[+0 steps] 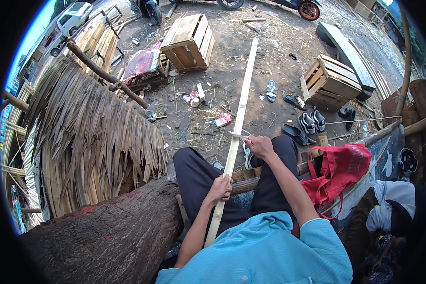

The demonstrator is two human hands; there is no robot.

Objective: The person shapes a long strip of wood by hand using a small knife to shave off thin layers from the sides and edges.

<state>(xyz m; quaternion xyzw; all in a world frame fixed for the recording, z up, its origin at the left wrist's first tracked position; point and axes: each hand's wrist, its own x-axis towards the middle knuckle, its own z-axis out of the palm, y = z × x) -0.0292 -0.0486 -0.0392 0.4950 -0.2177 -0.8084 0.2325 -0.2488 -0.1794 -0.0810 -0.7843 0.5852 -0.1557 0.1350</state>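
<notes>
A long, pale strip of split bamboo runs from beside my body, between my knees, out over the dirt ground. My left hand is closed around it near my lap. Farther along, my right hand is closed on a knife, whose handle is hidden in the fist. The knife's light blade points left and lies across the strip, apparently touching it; the exact contact is too small to tell.
Wooden crates stand ahead. Sandals and shoes lie front right. A red bag hangs beside my right knee. A thick log and dried-leaf thatch fill the left. Litter dots the ground.
</notes>
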